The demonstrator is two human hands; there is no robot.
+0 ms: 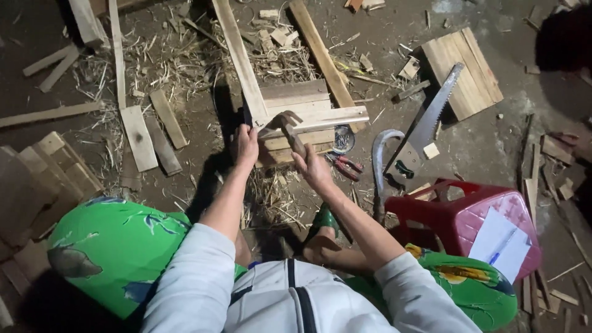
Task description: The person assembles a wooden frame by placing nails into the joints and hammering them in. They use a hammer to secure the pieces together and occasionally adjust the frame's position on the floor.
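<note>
Centre of frame: wooden frame lay on the ground, hammer over it. Left hand sat at the frame's lower left edge, right hand just right of it on the hammer handle. Pliers lay right of the right hand; handsaw further right. Stool stood at lower right, paper on it. Plank panel lay at upper right.
</note>
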